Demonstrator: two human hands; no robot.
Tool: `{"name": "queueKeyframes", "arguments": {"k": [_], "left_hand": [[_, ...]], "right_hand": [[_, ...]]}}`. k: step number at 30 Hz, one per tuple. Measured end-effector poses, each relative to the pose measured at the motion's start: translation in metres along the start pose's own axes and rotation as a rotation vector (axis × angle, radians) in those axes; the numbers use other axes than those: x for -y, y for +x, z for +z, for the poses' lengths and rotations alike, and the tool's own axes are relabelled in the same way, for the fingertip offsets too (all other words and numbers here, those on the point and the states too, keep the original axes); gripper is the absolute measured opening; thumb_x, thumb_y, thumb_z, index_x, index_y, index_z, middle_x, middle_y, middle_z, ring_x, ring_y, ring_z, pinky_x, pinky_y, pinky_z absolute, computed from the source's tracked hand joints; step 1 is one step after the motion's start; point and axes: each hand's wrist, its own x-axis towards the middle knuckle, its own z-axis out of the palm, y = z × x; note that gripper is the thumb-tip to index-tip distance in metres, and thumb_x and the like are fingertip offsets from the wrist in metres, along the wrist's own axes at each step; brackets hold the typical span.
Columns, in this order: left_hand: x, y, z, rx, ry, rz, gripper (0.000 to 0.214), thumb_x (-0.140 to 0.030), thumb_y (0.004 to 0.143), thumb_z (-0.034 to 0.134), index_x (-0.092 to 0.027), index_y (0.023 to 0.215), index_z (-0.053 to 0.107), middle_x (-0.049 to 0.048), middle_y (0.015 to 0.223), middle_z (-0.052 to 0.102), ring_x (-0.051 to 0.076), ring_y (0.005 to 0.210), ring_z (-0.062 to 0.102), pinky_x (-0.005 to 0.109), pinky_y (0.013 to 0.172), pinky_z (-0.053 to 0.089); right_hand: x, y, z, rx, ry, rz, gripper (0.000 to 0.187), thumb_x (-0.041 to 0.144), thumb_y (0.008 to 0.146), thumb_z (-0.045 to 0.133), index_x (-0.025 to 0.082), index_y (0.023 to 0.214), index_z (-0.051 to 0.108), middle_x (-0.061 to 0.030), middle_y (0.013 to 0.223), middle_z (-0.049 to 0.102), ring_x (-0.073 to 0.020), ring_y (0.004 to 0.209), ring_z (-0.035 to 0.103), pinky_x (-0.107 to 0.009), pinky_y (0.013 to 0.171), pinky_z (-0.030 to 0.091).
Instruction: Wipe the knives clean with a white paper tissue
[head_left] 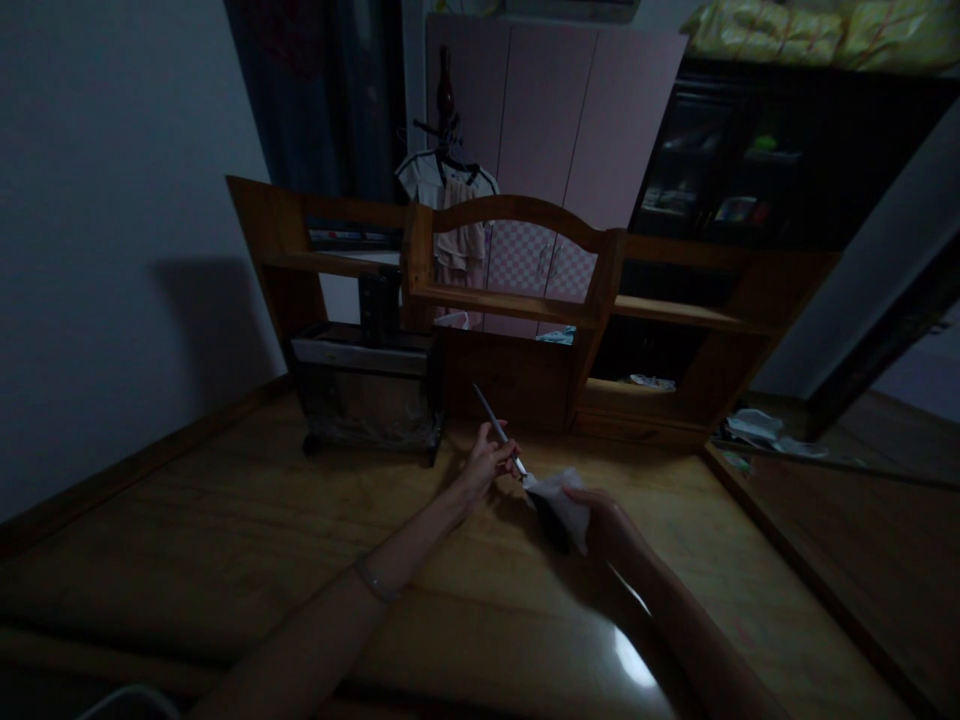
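Note:
My left hand (489, 462) is closed round the thin metal handle of a utensil (495, 427), which sticks up and back to the left; its lower end disappears into a white tissue (564, 503). My right hand (609, 524) is closed on that white tissue, wrapped round the utensil's dark lower end. Both hands hover just above the wooden desk (300, 540), close together near its middle. A thin bracelet (373, 580) circles my left wrist. The room is dim, so the utensil's lower end is hard to make out.
A wooden shelf unit (517, 300) stands along the desk's back edge, with a dark metal box (367, 395) at its left. Crumpled white things (757, 428) lie at the right. Behind are a pink wardrobe (555, 130), hanging clothes (450, 200) and a dark cabinet (750, 150).

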Motion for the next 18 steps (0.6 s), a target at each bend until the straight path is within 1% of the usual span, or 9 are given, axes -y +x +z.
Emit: {"name": "queueKeyframes", "arguments": {"k": [2, 4, 6, 9, 11, 13, 15, 18], "left_hand": [[0.0, 0.001, -0.001, -0.035, -0.019, -0.026, 0.052, -0.024, 0.071, 0.07, -0.022, 0.115, 0.042, -0.0009, 0.075, 0.059, 0.006, 0.049, 0.048, 0.022, 0.052, 0.045], [0.001, 0.001, -0.003, -0.046, -0.065, -0.048, 0.053, -0.019, 0.071, 0.071, -0.022, 0.117, 0.044, -0.0014, 0.076, 0.057, 0.006, 0.05, 0.048, 0.021, 0.053, 0.046], [0.001, 0.002, -0.005, -0.027, -0.129, -0.066, 0.055, -0.015, 0.071, 0.07, -0.023, 0.12, 0.046, -0.0018, 0.077, 0.055, 0.005, 0.052, 0.048, 0.02, 0.055, 0.045], [0.002, 0.001, -0.008, 0.009, -0.201, -0.091, 0.061, -0.011, 0.072, 0.067, -0.026, 0.127, 0.045, -0.0024, 0.077, 0.053, 0.004, 0.054, 0.048, 0.019, 0.057, 0.045], [0.003, 0.001, -0.009, 0.02, -0.228, -0.098, 0.065, -0.009, 0.074, 0.066, -0.029, 0.131, 0.043, -0.0027, 0.077, 0.052, 0.004, 0.055, 0.048, 0.019, 0.059, 0.046], [0.003, 0.002, -0.01, 0.028, -0.245, -0.098, 0.07, -0.008, 0.075, 0.065, -0.031, 0.135, 0.039, -0.0022, 0.078, 0.053, 0.004, 0.056, 0.048, 0.019, 0.06, 0.046], [0.003, 0.002, -0.009, 0.046, -0.25, -0.09, 0.073, -0.008, 0.076, 0.065, -0.032, 0.138, 0.035, -0.0006, 0.081, 0.055, 0.004, 0.055, 0.048, 0.019, 0.06, 0.046], [0.003, 0.003, -0.007, 0.063, -0.238, -0.064, 0.077, -0.007, 0.076, 0.064, -0.031, 0.141, 0.031, 0.0015, 0.083, 0.059, 0.004, 0.054, 0.047, 0.019, 0.059, 0.045]], "right_hand": [[0.001, -0.001, -0.003, -0.077, -0.107, 0.019, 0.026, 0.033, 0.072, 0.058, 0.01, 0.067, 0.068, -0.0088, 0.06, 0.065, -0.0171, 0.051, 0.057, -0.026, 0.051, 0.042], [0.002, -0.002, -0.007, -0.162, -0.255, 0.032, 0.027, 0.034, 0.07, 0.058, 0.01, 0.059, 0.065, -0.0051, 0.051, 0.059, -0.014, 0.045, 0.05, -0.025, 0.046, 0.035], [0.002, -0.002, -0.011, -0.247, -0.412, 0.006, 0.031, 0.038, 0.069, 0.057, 0.01, 0.056, 0.064, -0.0018, 0.047, 0.054, -0.0125, 0.045, 0.046, -0.024, 0.045, 0.03], [0.001, -0.001, -0.017, -0.378, -0.556, -0.04, 0.035, 0.042, 0.068, 0.059, 0.01, 0.056, 0.065, -0.0007, 0.049, 0.053, -0.0134, 0.05, 0.046, -0.024, 0.048, 0.029], [0.001, 0.0, -0.02, -0.472, -0.521, -0.053, 0.035, 0.044, 0.068, 0.06, 0.011, 0.059, 0.065, -0.0017, 0.053, 0.056, -0.0146, 0.053, 0.048, -0.024, 0.049, 0.03], [0.001, 0.0, -0.022, -0.521, -0.384, -0.05, 0.034, 0.046, 0.069, 0.058, 0.013, 0.065, 0.065, -0.0023, 0.057, 0.058, -0.0154, 0.053, 0.049, -0.024, 0.048, 0.031], [0.002, 0.0, -0.024, -0.507, -0.238, -0.067, 0.033, 0.047, 0.071, 0.057, 0.015, 0.069, 0.064, -0.0019, 0.059, 0.059, -0.0152, 0.052, 0.049, -0.024, 0.047, 0.031], [0.003, 0.001, -0.025, -0.469, -0.156, -0.112, 0.033, 0.048, 0.073, 0.057, 0.015, 0.069, 0.062, -0.0009, 0.06, 0.058, -0.0139, 0.052, 0.046, -0.023, 0.047, 0.031]]}}
